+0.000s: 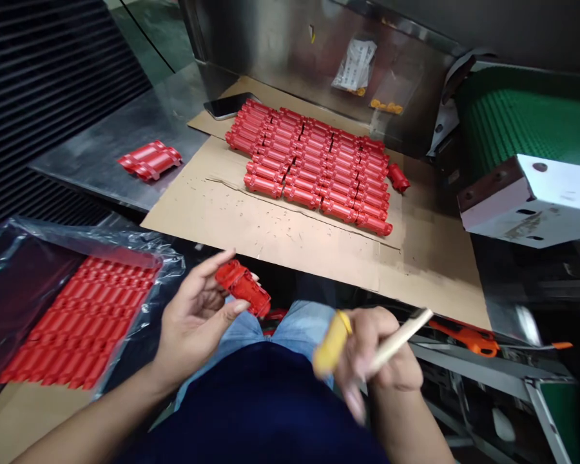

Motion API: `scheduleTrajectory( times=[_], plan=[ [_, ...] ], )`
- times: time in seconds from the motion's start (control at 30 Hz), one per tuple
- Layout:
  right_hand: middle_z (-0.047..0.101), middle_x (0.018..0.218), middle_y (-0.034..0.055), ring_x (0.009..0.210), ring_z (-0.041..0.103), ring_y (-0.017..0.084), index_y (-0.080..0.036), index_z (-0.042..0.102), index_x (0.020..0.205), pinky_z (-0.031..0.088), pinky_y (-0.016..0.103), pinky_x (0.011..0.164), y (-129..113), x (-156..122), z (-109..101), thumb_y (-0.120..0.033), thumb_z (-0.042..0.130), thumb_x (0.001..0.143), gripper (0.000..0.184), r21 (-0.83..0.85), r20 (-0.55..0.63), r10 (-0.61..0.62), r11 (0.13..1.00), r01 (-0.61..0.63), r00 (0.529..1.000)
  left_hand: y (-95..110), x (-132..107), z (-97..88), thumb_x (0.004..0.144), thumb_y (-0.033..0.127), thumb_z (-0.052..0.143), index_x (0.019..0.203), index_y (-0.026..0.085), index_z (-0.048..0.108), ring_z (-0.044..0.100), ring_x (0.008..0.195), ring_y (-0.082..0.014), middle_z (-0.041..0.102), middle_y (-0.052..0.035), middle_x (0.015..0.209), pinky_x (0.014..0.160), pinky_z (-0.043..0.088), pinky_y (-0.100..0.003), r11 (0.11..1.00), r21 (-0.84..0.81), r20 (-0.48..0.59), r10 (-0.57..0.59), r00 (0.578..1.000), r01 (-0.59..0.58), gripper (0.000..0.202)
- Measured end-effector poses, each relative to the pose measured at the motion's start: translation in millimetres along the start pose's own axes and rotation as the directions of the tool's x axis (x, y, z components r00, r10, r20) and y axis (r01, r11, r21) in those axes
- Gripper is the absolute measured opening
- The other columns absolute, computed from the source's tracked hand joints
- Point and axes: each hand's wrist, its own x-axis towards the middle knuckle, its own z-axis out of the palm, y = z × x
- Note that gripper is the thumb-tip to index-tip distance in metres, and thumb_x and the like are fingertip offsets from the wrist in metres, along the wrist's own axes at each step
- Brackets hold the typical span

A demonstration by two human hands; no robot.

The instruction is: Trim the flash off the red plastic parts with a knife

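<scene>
The left grip (198, 316) was closed on a red part (244, 287), held between thumb and fingers short of the desk (91, 138) edge. The right grip (384, 348) was closed around a pale stick (399, 340); a blurred yellow item (332, 345) showed at its fingers. Beyond both grips, a cardboard sheet (188, 206) covered much of the metal desk and bore rows of red parts (314, 164) and debris. A metal panel (265, 48) stood behind. Beyond and right of the right grip was a green conveyor belt (526, 116). Left of the left grip, clear plastic (162, 248) surrounded further red pieces (89, 316).
</scene>
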Motion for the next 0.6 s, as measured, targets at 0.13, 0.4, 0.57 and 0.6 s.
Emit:
scheduleTrajectory(
  times=[0.13, 0.4, 0.57, 0.6],
  plan=[
    [0.083, 0.091, 0.0087, 0.071, 0.080, 0.020, -0.022, 0.077, 0.115, 0.069, 0.032, 0.062, 1.9, 12.4, 0.4, -0.038, 0.077, 0.104, 0.019, 0.090, -0.177, -0.023, 0.995, 0.040, 0.984, -12.9, 93.3, -54.1, 0.095, 0.050, 0.085, 0.133, 0.009, 0.069, 0.080, 0.113, -0.0327, 0.083, -0.0078, 0.115, 0.110, 0.061, -0.059, 0.901, 0.433, -0.077, 0.061, 0.995, -0.022, 0.059],
    [0.082, 0.093, 0.0102, 0.069, 0.079, 0.021, -0.023, 0.080, 0.117, 0.069, 0.034, 0.061, 12.2, 15.0, 6.4, -0.037, 0.077, 0.104, 0.020, 0.118, -0.233, -0.053, 0.990, 0.082, 0.971, -36.0, 244.3, -121.6, 0.081, 0.054, 0.094, 0.091, 0.003, 0.059, 0.048, 0.153, -0.0563, 0.061, -0.0381, 0.151, 0.125, 0.020, -0.085, 0.646, 0.763, -0.092, 0.098, 0.991, 0.007, 0.062],
    [0.081, 0.087, 0.0081, 0.070, 0.079, 0.021, -0.021, 0.079, 0.113, 0.068, 0.035, 0.064, 14.1, 12.9, -2.3, -0.040, 0.078, 0.103, 0.022, 0.060, -0.310, -0.060, 0.995, 0.083, 0.949, -38.1, 249.2, -101.7, 0.077, 0.063, 0.094, 0.114, 0.001, 0.066, 0.032, 0.159, -0.0649, 0.045, -0.0369, 0.169, 0.120, 0.023, -0.089, 0.589, 0.804, -0.031, 0.179, 0.983, -0.082, 0.077],
    [0.080, 0.086, 0.0080, 0.070, 0.079, 0.021, -0.021, 0.078, 0.112, 0.068, 0.035, 0.065, 14.8, 13.9, -3.2, -0.040, 0.077, 0.103, 0.021, 0.046, -0.320, -0.064, 0.996, 0.083, 0.945, -36.9, 245.4, -87.7, 0.083, 0.061, 0.089, 0.118, 0.004, 0.068, 0.028, 0.162, -0.0633, 0.041, -0.0313, 0.174, 0.121, 0.024, -0.086, 0.582, 0.801, 0.020, 0.202, 0.979, -0.136, 0.071]
  ],
)
